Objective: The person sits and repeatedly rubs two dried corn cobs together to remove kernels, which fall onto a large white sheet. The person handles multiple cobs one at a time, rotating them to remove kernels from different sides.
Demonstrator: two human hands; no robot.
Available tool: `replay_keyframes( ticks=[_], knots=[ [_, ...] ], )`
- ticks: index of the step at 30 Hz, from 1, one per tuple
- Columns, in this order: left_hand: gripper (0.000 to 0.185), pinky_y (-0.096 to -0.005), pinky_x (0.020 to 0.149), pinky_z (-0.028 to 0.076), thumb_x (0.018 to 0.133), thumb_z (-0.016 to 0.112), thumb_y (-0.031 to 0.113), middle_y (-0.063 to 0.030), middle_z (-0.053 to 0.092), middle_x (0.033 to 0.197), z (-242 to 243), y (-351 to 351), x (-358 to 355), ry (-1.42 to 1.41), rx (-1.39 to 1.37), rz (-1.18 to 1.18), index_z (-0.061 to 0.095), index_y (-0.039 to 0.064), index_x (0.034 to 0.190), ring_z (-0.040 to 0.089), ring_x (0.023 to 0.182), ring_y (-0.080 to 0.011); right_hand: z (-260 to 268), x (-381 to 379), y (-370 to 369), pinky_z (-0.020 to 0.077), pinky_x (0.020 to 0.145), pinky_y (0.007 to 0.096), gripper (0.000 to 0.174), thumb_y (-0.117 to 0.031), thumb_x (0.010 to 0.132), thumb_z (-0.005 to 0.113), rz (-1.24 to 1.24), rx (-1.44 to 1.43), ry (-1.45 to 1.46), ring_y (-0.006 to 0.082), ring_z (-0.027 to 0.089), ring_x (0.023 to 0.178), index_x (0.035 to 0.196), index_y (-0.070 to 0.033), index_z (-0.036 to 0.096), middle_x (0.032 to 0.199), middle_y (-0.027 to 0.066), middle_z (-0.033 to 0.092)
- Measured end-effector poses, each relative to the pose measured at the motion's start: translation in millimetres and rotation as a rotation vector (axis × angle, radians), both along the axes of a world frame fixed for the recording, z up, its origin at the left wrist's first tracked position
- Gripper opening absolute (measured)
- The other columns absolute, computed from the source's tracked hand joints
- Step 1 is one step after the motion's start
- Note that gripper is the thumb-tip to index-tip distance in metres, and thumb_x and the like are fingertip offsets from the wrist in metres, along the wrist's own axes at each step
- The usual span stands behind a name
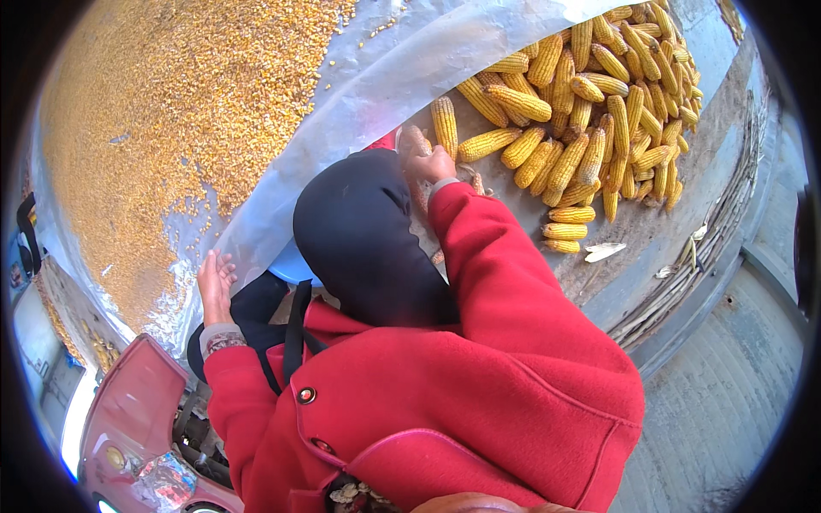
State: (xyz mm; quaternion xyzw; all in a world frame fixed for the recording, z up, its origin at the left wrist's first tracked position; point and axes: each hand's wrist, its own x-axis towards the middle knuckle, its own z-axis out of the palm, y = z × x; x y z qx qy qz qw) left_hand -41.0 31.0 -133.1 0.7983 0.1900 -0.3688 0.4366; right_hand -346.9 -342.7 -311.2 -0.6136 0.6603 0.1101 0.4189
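Note:
My right hand [433,165] grips a bare-looking corncob [415,140] beside my dark-clad knee. Next to it a yellow ear of corn [444,128] lies at the edge of a big pile of unshelled ears [580,122]. On the left, my left hand [217,282] is held with its palm up and fingers apart, with nothing in it, over the edge of a clear plastic sheet [256,218]. Loose corn kernels [211,83] are spread thickly across that sheet. More cobs lie by my right wrist, partly hidden by my leg and sleeve.
Part of a blue basin [292,264] shows beneath my knee. A bundle of thin sticks [673,288] runs along the right edge, near a dry husk [604,251]. At lower left stands a pink vehicle-like body panel [131,397] with foil-like wrapping on it.

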Motion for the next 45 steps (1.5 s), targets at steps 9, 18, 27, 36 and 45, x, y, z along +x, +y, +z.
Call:
replay_keyframes(
  ticks=[9,18,27,36,45],
  knots=[
    [0.041,-0.0243,0.051,0.046,0.096,0.052,0.034,-0.0075,0.062,0.09,20.7,-39.2,-1.1,-0.054,-0.231,-0.035,0.052,0.002,0.12,0.059,0.067,-0.0134,67.4,-7.3,-22.5,0.0304,0.036,0.0249,0.024,-0.032,0.081,0.065,-0.565,0.337,-0.849,0.0081,0.04,0.04,0.083,-0.011,0.055,0.057,-0.0012,0.048],
    [0.046,-0.0206,0.048,0.046,0.091,0.06,0.037,-0.0083,0.062,0.091,102.9,-109.8,-3.8,-0.224,-0.565,-0.235,0.055,0.001,0.119,0.059,0.069,-0.0111,267.0,144.6,-26.5,0.0291,0.036,0.0226,0.03,-0.031,0.085,0.065,0.184,0.29,-1.054,0.0077,0.04,0.04,0.073,-0.007,0.052,0.054,0.0007,0.047],
    [0.062,-0.0245,0.065,0.053,0.089,0.055,0.053,-0.0062,0.061,0.104,158.9,-120.6,3.3,-0.216,-0.974,-0.215,0.047,0.009,0.133,0.064,0.084,-0.0146,359.0,252.3,82.0,0.0362,0.044,0.0216,0.039,-0.031,0.084,0.069,0.869,0.297,-0.782,0.0057,0.049,0.052,0.107,-0.002,0.059,0.068,-0.0001,0.058],
    [0.05,-0.0276,0.068,0.051,0.089,0.06,0.046,-0.0067,0.067,0.092,150.2,-79.5,38.3,-0.817,-0.686,-0.039,0.059,0.004,0.116,0.064,0.081,-0.0159,349.4,308.0,152.1,0.0336,0.038,0.0211,0.041,-0.034,0.091,0.061,0.543,0.409,-1.003,0.0068,0.045,0.042,0.119,-0.004,0.055,0.063,0.0018,0.056],
    [0.058,-0.0298,0.082,0.049,0.093,0.058,0.037,-0.0114,0.059,0.113,140.2,-74.5,47.9,-0.822,-0.701,-0.158,0.038,0.003,0.135,0.06,0.097,-0.0187,327.8,327.0,155.3,0.0332,0.04,0.0192,0.053,-0.039,0.089,0.059,0.546,0.631,-1.055,0.0064,0.049,0.053,0.128,-0.004,0.051,0.077,0.0034,0.06]
  ],
)
